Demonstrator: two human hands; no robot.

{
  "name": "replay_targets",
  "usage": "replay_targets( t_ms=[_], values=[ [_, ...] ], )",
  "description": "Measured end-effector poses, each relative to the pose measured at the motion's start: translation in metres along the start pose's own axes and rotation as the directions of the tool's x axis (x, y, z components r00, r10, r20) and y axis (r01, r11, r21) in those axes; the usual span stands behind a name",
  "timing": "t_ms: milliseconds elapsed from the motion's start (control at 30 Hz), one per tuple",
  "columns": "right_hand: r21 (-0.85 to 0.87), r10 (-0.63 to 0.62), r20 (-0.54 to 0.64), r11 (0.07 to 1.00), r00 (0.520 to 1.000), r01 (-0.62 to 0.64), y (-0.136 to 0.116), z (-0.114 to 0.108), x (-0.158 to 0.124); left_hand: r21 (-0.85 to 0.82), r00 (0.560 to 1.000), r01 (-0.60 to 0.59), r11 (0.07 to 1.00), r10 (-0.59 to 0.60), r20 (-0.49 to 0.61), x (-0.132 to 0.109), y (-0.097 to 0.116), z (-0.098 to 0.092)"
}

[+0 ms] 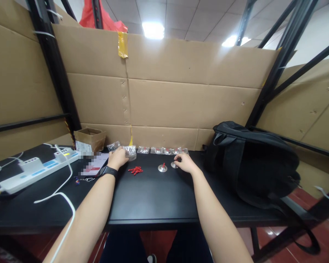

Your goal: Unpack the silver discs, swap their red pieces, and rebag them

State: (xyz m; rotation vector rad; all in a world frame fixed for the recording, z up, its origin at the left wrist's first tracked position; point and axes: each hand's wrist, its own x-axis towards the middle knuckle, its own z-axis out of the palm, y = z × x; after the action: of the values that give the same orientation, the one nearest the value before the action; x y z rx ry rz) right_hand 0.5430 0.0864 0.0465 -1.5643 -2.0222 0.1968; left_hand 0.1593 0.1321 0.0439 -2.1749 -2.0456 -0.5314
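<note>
My left hand (118, 158), with a dark watch on its wrist, is at the back left of the table. Its fingers curl against a crinkled clear plastic bag (131, 151); the fingertips are partly hidden. Further right, my right hand (184, 163) pinches the edge of a small silvery round disc (173, 165) on the tabletop. Beside it lies a similar disc with an upright red stem (162, 168). A small pile of red pieces (135, 170) lies between my hands, nearer the left one. Several small clear packets (157, 150) with red bits inside line the back.
A black backpack (252, 164) fills the table's right side. On the left are a white power strip (41, 171) with cables, a small open cardboard box (90, 138) and a sheet of paper (98, 164). Cardboard walls (167, 102) enclose the back and sides.
</note>
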Motion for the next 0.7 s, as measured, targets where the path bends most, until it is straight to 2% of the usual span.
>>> replay_targets(
  t_ms=[100,200,267,333,400,500,600,700],
  values=[
    [-0.004,0.003,0.002,1.000,1.000,-0.003,0.000,0.000,0.000,0.042,0.990,0.078,0.996,-0.073,-0.117,-0.006,0.002,-0.007],
    [-0.016,0.018,0.004,1.000,1.000,-0.018,0.000,-0.001,0.000,0.049,0.949,0.151,0.987,-0.131,-0.288,-0.010,0.009,-0.019],
    [-0.021,0.021,0.004,1.000,1.000,-0.021,0.000,-0.001,0.001,0.013,0.914,0.118,0.993,-0.103,-0.393,-0.013,0.021,-0.030],
    [-0.021,0.022,0.003,1.000,1.000,-0.022,0.001,-0.001,0.001,-0.021,0.893,-0.025,0.999,0.013,-0.449,-0.015,0.041,-0.039],
    [-0.017,0.023,0.000,1.000,1.000,-0.023,0.000,-0.001,0.001,-0.027,0.883,-0.213,0.977,0.180,-0.434,-0.019,0.067,-0.041],
    [-0.010,0.018,-0.003,1.000,1.000,-0.018,-0.001,0.000,0.001,-0.031,0.864,-0.399,0.916,0.365,-0.347,-0.026,0.107,-0.029],
    [-0.006,0.011,0.002,1.000,1.000,-0.011,-0.003,0.000,0.000,-0.070,0.853,-0.489,0.869,0.460,-0.247,-0.034,0.132,-0.011],
    [-0.016,0.018,0.017,1.000,1.000,-0.018,-0.004,0.000,-0.001,-0.152,0.817,-0.564,0.811,0.523,-0.240,-0.042,0.142,-0.003]
  ],
)
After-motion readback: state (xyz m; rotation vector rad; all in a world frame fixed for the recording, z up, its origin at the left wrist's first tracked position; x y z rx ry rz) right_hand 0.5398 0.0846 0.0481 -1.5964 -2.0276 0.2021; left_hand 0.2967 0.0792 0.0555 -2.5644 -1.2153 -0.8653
